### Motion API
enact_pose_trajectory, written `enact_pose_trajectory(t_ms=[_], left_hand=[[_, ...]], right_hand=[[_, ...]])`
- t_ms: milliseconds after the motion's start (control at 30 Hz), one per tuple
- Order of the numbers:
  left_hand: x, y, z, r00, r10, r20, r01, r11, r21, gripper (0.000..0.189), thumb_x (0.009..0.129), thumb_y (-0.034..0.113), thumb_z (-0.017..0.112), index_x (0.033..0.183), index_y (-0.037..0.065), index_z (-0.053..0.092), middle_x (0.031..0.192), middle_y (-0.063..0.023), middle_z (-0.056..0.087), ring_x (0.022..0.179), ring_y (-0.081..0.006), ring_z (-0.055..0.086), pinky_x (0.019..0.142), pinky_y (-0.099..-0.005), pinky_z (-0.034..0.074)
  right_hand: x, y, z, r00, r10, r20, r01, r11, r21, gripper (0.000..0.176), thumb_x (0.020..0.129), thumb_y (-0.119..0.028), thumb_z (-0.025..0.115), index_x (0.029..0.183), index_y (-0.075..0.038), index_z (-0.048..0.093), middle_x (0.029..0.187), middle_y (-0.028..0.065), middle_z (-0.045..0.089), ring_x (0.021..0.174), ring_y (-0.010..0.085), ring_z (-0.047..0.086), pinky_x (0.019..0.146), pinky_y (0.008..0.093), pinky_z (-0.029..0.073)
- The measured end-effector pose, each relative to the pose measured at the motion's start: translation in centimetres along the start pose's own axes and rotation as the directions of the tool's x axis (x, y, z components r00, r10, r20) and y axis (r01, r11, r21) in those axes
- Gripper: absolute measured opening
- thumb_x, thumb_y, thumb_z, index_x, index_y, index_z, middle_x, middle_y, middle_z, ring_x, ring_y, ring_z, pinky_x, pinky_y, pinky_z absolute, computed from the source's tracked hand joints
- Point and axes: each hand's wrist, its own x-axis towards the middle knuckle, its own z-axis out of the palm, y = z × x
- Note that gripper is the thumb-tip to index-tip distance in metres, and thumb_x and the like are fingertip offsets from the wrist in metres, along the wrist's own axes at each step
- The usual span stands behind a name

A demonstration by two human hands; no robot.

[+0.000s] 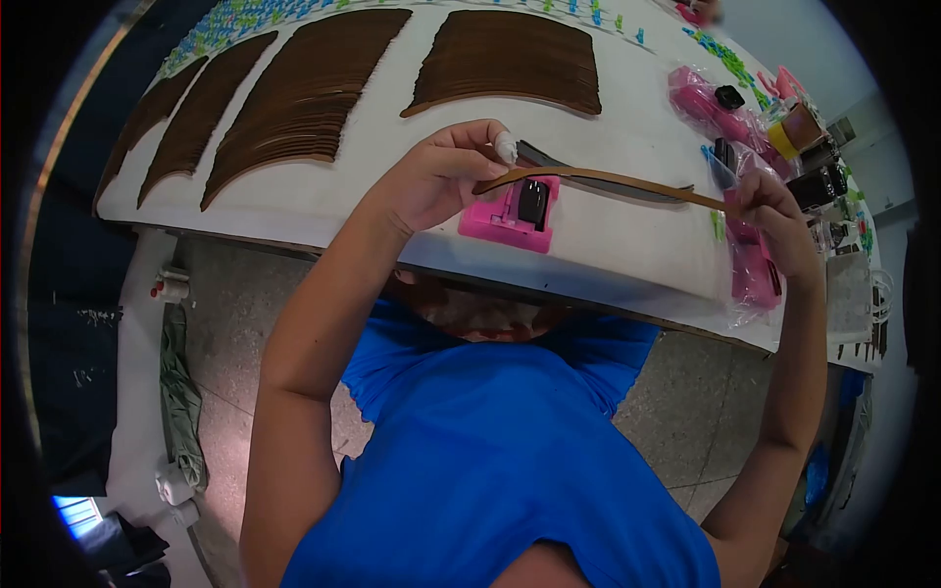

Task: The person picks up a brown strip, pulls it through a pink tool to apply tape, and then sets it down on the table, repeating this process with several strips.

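Note:
A long, thin, curved brown strip [608,179] stretches above the table's front edge between both hands. My left hand [446,169] pinches its left end; one fingertip wears a white wrapping [506,148]. At the other end, my right hand [772,214] has its fingers closed on the strip. Just behind it lies a dark grey, slim curved piece [627,190], partly covered by the strip in this view. Below my left hand stands a pink holder [503,231] with a glossy black part [533,205], near the table edge.
Rows of similar brown strips [505,59] lie side by side on the white table [382,127]. Blue and green clips [245,39] are scattered along the back. Pink items in plastic bags [711,103], a yellow-banded roll [792,130] and black objects crowd the right side.

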Motion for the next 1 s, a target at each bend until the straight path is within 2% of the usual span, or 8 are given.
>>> enact_pose_trajectory(t_ms=[267,333,367,433,533,567,767,1000], left_hand=[[-1.5,0.1,-1.6,0.995,-0.022,-0.093,0.015,0.997,-0.078,0.017,0.093,-0.003,0.063,0.107,0.005,0.066,0.102,-0.0093,0.074,0.09,-0.0163,0.07,0.083,-0.0301,0.056],[-1.8,-0.1,-2.7,0.998,0.0,-0.059,-0.007,0.991,-0.132,0.015,0.094,-0.003,0.062,0.106,0.005,0.066,0.093,-0.0071,0.069,0.081,-0.0149,0.062,0.077,-0.0311,0.053],[-1.9,0.0,-2.9,0.999,0.004,-0.052,-0.011,0.992,-0.127,0.015,0.094,-0.003,0.062,0.106,0.005,0.066,0.093,-0.0071,0.069,0.081,-0.0149,0.062,0.077,-0.0311,0.053],[-2.3,0.1,-3.1,0.998,0.009,-0.061,-0.019,0.986,-0.166,0.017,0.092,0.0,0.06,0.106,0.006,0.065,0.082,-0.0058,0.059,0.078,-0.0168,0.053,0.073,-0.0319,0.046],[-2.7,-0.2,-3.9,0.993,0.041,-0.114,-0.065,0.975,-0.214,0.016,0.091,0.002,0.06,0.105,0.006,0.065,0.078,-0.0042,0.052,0.074,-0.016,0.043,0.067,-0.0308,0.037],[-2.8,-0.2,-4.2,0.995,0.035,-0.089,-0.053,0.976,-0.211,0.016,0.091,0.002,0.06,0.105,0.006,0.065,0.078,-0.0042,0.052,0.074,-0.016,0.043,0.067,-0.0308,0.037],[-3.4,-0.3,-5.1,0.984,0.066,-0.165,-0.113,0.949,-0.295,0.016,0.091,0.004,0.058,0.105,0.006,0.066,0.079,-0.0053,0.055,0.074,-0.0175,0.044,0.066,-0.0321,0.039],[-3.3,-1.7,-7.0,0.948,0.17,-0.27,-0.286,0.831,-0.478,0.017,0.092,0.006,0.057,0.104,0.003,0.068,0.092,-0.0121,0.068,0.077,-0.0197,0.05,0.069,-0.033,0.043]], right_hand=[[-0.4,4.8,3.9,0.984,0.059,0.169,-0.146,0.811,0.566,0.013,0.081,-0.012,0.06,0.093,-0.007,0.057,0.09,0.0018,0.053,0.082,0.0142,0.048,0.075,0.0273,0.039],[-0.5,4.4,5.7,0.975,-0.039,0.218,-0.156,0.578,0.801,0.015,0.087,-0.017,0.063,0.097,-0.007,0.058,0.094,0.0026,0.054,0.088,0.017,0.05,0.079,0.0314,0.042],[-0.5,4.4,6.5,0.976,-0.045,0.213,-0.148,0.582,0.8,0.015,0.087,-0.017,0.063,0.097,-0.007,0.058,0.094,0.0026,0.054,0.088,0.017,0.05,0.079,0.0314,0.042],[-0.6,4.4,8.0,0.982,-0.144,0.126,-0.063,0.381,0.923,0.025,0.091,-0.022,0.065,0.11,-0.005,0.063,0.101,0.0036,0.055,0.096,0.0194,0.052,0.086,0.0349,0.044],[0.2,4.8,10.1,0.974,-0.224,0.02,0.056,0.326,0.944,0.035,0.092,-0.02,0.066,0.123,-0.005,0.066,0.107,0.0049,0.057,0.102,0.0208,0.052,0.093,0.0367,0.046],[0.6,5.0,10.7,0.965,-0.262,0.002,0.082,0.309,0.948,0.038,0.094,-0.01,0.065,0.131,-0.006,0.066,0.114,0.0069,0.061,0.105,0.0213,0.056,0.096,0.0371,0.048],[3.8,5.6,13.5,0.958,-0.192,-0.213,0.274,0.387,0.88,0.029,0.098,0.007,0.063,0.123,-0.007,0.069,0.112,0.0061,0.068,0.098,0.0143,0.065,0.088,0.0319,0.056],[6.0,5.6,15.2,0.943,-0.157,-0.293,0.333,0.469,0.818,0.02,0.101,0.002,0.064,0.12,-0.007,0.067,0.103,0.0062,0.07,0.095,0.0155,0.067,0.086,0.032,0.058]])
